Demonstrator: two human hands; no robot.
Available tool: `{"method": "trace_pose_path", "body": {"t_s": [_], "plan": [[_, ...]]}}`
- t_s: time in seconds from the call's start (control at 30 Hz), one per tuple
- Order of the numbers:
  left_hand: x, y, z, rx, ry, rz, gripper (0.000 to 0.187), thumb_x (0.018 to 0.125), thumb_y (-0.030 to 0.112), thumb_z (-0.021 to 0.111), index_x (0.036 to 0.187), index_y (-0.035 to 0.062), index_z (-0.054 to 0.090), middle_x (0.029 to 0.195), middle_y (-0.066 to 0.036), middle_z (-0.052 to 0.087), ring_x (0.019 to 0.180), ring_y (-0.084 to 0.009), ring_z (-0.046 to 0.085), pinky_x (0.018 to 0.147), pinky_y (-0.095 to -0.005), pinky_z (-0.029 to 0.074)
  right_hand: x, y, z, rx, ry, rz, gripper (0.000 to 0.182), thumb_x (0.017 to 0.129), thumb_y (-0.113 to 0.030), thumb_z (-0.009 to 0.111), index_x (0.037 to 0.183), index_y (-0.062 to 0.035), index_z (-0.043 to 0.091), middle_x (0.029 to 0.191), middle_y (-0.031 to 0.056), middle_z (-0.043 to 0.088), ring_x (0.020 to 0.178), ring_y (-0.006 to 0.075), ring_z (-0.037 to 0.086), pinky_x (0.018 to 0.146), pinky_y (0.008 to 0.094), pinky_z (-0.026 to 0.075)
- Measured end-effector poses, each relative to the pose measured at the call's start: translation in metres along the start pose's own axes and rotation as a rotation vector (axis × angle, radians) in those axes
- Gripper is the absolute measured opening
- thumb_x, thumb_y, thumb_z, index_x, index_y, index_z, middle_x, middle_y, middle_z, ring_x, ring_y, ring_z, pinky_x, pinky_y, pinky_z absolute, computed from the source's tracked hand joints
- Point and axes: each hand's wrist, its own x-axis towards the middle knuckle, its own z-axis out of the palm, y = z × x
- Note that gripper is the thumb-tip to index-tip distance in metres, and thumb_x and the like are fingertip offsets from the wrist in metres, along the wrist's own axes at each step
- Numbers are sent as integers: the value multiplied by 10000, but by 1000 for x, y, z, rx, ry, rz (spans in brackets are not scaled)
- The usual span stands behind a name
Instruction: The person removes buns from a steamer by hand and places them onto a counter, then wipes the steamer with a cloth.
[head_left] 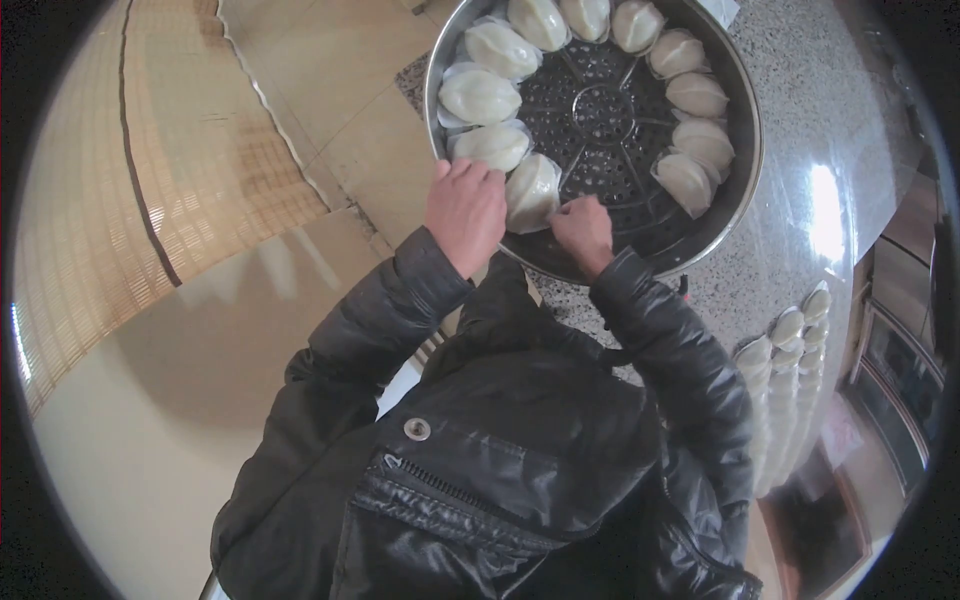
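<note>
A white pleated dumpling (533, 193) lies at the near-left rim of a round metal steamer tray (625, 215), between my two hands. My left hand (468, 215) is closed at its left side, fingers curled over the tray rim, with the tips partly hidden. On the other side, my right hand (583, 233) pinches the lower right edge, where the thin clear liner seems to be. Just above my left fingers sits another dumpling (492, 146). Several more, such as this dumpling (697, 95), form a ring along the wall, each on a thin liner.
The perforated tray centre (603, 112) shows inside the ring. A speckled stone counter (800, 110) supports the tray. Rows of small pale dough pieces (785, 385) lie at the right. A slatted bamboo mat (200, 130) is at the left, above a pale surface (200, 350).
</note>
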Motion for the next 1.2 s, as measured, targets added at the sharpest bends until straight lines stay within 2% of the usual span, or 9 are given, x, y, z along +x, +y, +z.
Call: {"method": "trace_pose_path", "body": {"t_s": [0.1, 0.2, 0.27, 0.37, 0.6, 0.7, 1.0, 1.1, 1.2], "plan": [[5, 14, 9, 31, -140, 45, 123, 829, 137, 631, 709, 133, 659, 745, -18, 662, 805, -228, 622, 817, -372, 399, 3, 17, -24, -40, 35, -25, 232, 783, -69, 580, 553, -94, 590, 547, 16, 505, 513, 118, 479, 484, 317, 437], [19, 35, 1, -4, -479, 12, 114, 899, 171, 607, 834, 133, 692, 821, -43, 705, 804, -231, 673, 779, -360, 468, -6, 31, -45, -57, 51, -73, 228, 708, -46, 545, 516, -106, 437, 536, 14, 354, 514, 127, 340, 436, 364, 335], [25, 47, 2, -47, -638, -9, 131, 903, 220, 646, 877, 108, 707, 850, -77, 716, 795, -259, 686, 706, -362, 524, -10, 36, -53, -144, 78, -122, 141, 699, -110, 549, 574, -46, 547, 585, 114, 510, 575, 291, 510, 507, 422, 419], [30, 61, 10, -55, -756, -57, 136, 900, 209, 643, 916, 90, 707, 894, -101, 719, 820, -290, 691, 693, -374, 540, -15, 37, -58, -223, 119, -193, 192, 752, -153, 547, 654, 2, 606, 661, 166, 620, 631, 373, 616, 556, 439, 475], [36, 75, 12, -42, -898, -193, 189, 919, 215, 658, 1047, 77, 673, 983, -103, 710, 875, -272, 688, 775, -354, 559, -11, 41, -54, -344, 170, -301, 216, 867, -163, 546, 754, -9, 646, 701, 149, 649, 624, 346, 630, 562, 415, 505], [35, 78, 11, -40, -895, -214, 212, 916, 225, 655, 1057, 67, 668, 997, -120, 709, 898, -302, 687, 784, -383, 559, -9, 43, -54, -318, 193, -314, 211, 859, -152, 531, 735, -20, 638, 715, 177, 655, 663, 415, 635, 565, 462, 494], [20, 64, 5, -115, -755, -294, 177, 942, 213, 609, 955, 59, 693, 897, -116, 701, 822, -286, 681, 744, -355, 562, -9, 30, -53, -317, 150, -370, 242, 861, -149, 493, 755, -71, 695, 752, 127, 696, 724, 351, 681, 621, 410, 530], [16, 53, 9, -134, -526, -79, 160, 808, 203, 562, 861, 105, 677, 843, -124, 683, 812, -378, 638, 658, -462, 494, -28, 26, -75, -229, 141, -288, 215, 763, -159, 538, 768, -84, 739, 728, 133, 703, 703, 342, 701, 568, 391, 536], [26, 75, -18, -261, -366, -21, 62, 747, 176, 554, 745, 128, 595, 680, -103, 601, 691, -364, 552, 620, -450, 422, -56, 50, -90, -54, 426, -340, 153, 713, -161, 522, 681, -80, 648, 673, 177, 664, 625, 412, 655, 509, 456, 494]]}}
